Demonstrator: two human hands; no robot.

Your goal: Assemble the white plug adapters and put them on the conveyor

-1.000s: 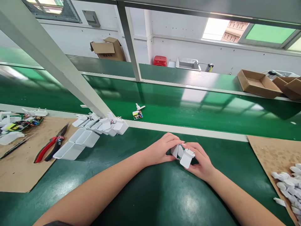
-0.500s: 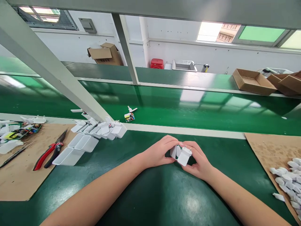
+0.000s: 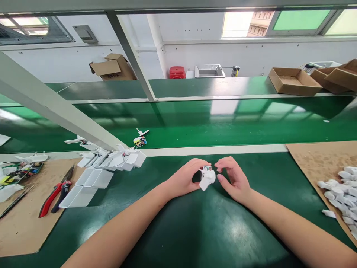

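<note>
In the head view, a person's left hand (image 3: 185,179) is holding a small white casing (image 3: 208,178) above the bench (image 3: 181,234), its thumb and fingers closing around the near side while a bit of green board is showing at the casing's top and a white piece is hanging toward six o'clock. Taking the casing as the clock's centre, the right hand (image 3: 235,180) is hovering at three o'clock, just beside it, the fingers curving and standing apart, gripping nothing that can be seen. At nine o'clock a cluster of white cases (image 3: 96,178) is standing on the bench, its far row sitting near the foot of a slanting pale post (image 3: 69,119). Farther out at nine, red-and-black pliers (image 3: 66,182) and a slim dark tool (image 3: 13,205) are lying on a brown sheet (image 3: 25,236), with a jumble of boards and white parts (image 3: 21,175) resting beyond them. Toward ten, a circuit board (image 3: 140,142) is lying on the bright green strip (image 3: 195,126) past the bench edge. At three, a heap of white parts (image 3: 344,193) is covering part of another brown sheet (image 3: 315,163), and toward two an open carton (image 3: 295,82) is sitting on the far ledge
</note>
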